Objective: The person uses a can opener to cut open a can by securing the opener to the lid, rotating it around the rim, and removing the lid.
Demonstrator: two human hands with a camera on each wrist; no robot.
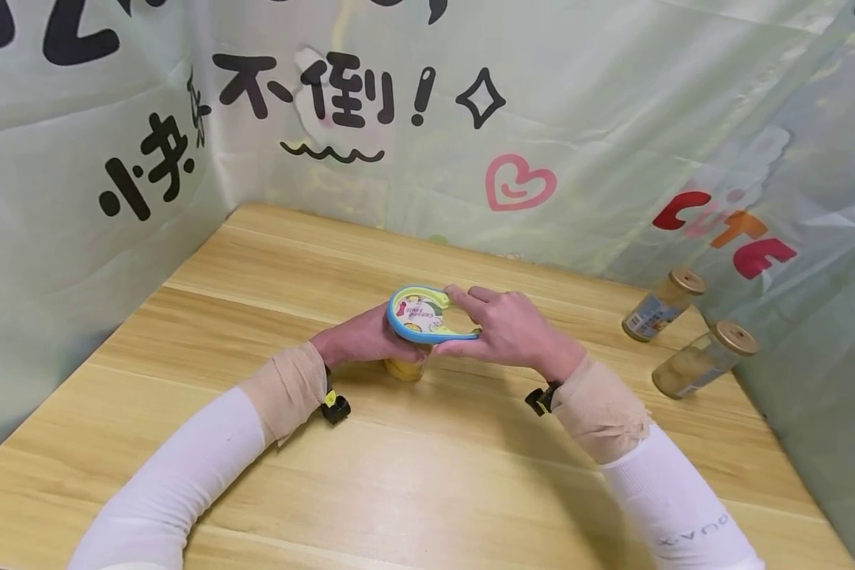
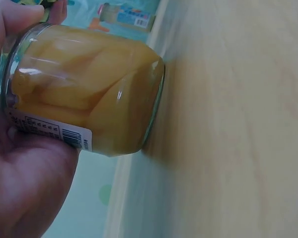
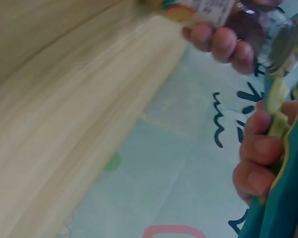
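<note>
A glass jar of yellow fruit pieces (image 2: 94, 84) stands on the table, with a barcode label on its side. My left hand (image 1: 362, 336) grips the jar round its upper part, fingers and thumb curled about the glass. Over the jar's printed lid (image 1: 416, 313) lies a blue and yellow jar opener (image 1: 438, 338), its loop around the lid. With my right hand (image 1: 518, 331) I hold the opener's two handles, thumb on the near one and fingers on the far one. In the right wrist view, curled fingers (image 3: 258, 153) show against the yellow inner side of the opener.
Two more jars stand at the table's right: one labelled jar (image 1: 659, 309) farther back and another jar (image 1: 698, 362) nearer, both with gold lids. A printed cloth (image 1: 413, 174) hangs behind and on both sides of the wooden table (image 1: 370, 475).
</note>
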